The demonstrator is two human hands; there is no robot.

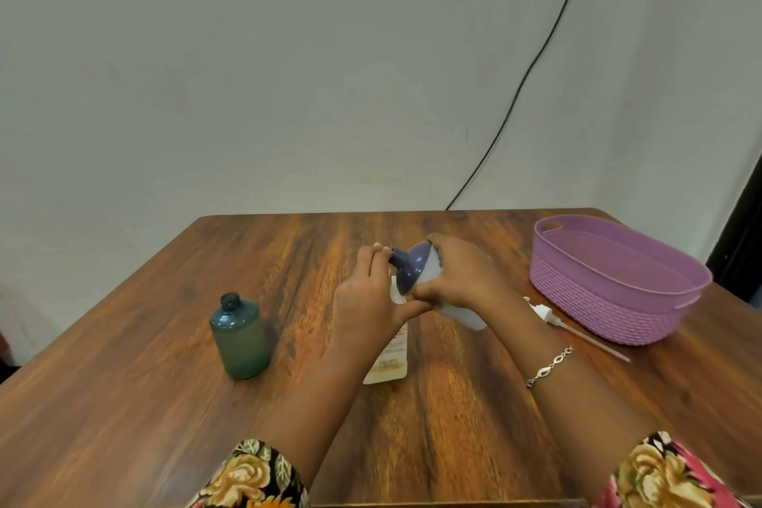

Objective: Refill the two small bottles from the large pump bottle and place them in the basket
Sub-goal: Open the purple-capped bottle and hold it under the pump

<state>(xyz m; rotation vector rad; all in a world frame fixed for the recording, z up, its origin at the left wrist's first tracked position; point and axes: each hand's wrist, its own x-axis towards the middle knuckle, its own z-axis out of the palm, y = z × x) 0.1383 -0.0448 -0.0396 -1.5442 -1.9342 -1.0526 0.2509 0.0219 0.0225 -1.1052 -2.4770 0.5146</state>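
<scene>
My right hand grips the large bottle, white with a blue-purple shoulder, tilted so its open neck points left and down. Its pump is off. My left hand holds the top of a small cream bottle that stands on the table right under that neck; its mouth is hidden behind my fingers. A second small bottle, green and uncapped, stands upright to the left, apart from both hands. The purple basket sits at the right with nothing visible in it.
The removed pump head with its long tube lies on the wooden table between my right forearm and the basket. A black cable runs down the wall behind the table's far edge.
</scene>
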